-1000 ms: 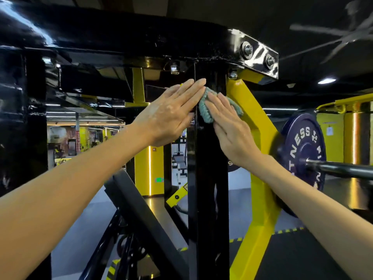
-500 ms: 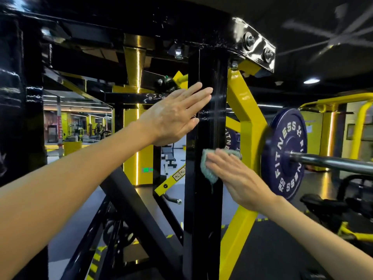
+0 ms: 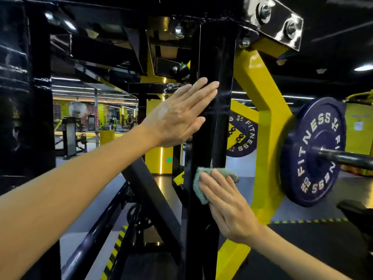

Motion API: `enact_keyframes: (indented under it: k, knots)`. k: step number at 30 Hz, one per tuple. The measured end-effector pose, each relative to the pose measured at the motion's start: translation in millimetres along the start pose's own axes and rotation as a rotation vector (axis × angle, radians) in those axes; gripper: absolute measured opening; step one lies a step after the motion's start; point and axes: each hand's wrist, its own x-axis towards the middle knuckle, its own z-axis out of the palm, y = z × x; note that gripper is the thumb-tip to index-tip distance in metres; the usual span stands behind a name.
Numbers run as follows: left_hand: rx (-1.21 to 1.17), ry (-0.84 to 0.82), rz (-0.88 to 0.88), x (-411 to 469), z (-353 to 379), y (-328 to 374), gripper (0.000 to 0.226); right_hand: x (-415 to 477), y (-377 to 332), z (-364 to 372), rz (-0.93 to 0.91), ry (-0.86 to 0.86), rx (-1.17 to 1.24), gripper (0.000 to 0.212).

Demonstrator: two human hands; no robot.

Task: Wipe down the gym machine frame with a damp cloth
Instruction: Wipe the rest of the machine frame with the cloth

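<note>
Our left hand [image 3: 179, 116] lies flat and released against the black post [image 3: 214, 57], grasping nothing. Lower down, our right hand [image 3: 228, 207], also flat and unclenched, presses the green cloth [image 3: 198, 188] onto the front of the same post. A yellow brace [image 3: 264, 110] and a weight plate [image 3: 314, 152] stand to the right.

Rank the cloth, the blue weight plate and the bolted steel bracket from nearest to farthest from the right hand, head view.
1. The cloth, pressed under the right hand on the black post.
2. The blue weight plate, to the right on the bar.
3. The bolted steel bracket, high above at the post's top.
</note>
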Motion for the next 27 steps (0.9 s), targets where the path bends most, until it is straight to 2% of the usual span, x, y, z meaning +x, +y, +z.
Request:
enact_keyframes:
  k: [3, 6, 13, 18, 23, 27]
  knots:
    - [0.007, -0.048, -0.032, -0.5, -1.2, 2.7, 0.061, -10.7, 15.3, -0.7, -0.15, -0.114, -0.088, 0.052]
    - [0.064, -0.089, -0.034, 0.6, -5.4, 1.9, 0.062, 16.8, 34.5, -21.3, -0.252, -0.156, -0.162, 0.059]
    - [0.154, -0.135, -0.033, 3.0, -15.8, 6.5, 0.059, 87.6, 53.1, -59.7, -0.1, 0.02, -0.095, 0.061]
    - [0.172, -0.146, -0.091, 1.7, -18.0, 17.6, 0.059, 42.5, 28.5, -21.2, -0.063, 0.049, -0.028, 0.059]
    - [0.196, -0.193, -0.14, 0.4, -21.6, 25.6, 0.06, -25.1, 11.5, 16.5, -0.281, -0.126, -0.087, 0.066]
    - [0.253, -0.255, -0.13, 1.9, -25.9, 25.6, 0.061, -0.4, 29.5, -6.2, -0.365, -0.193, -0.118, 0.061]
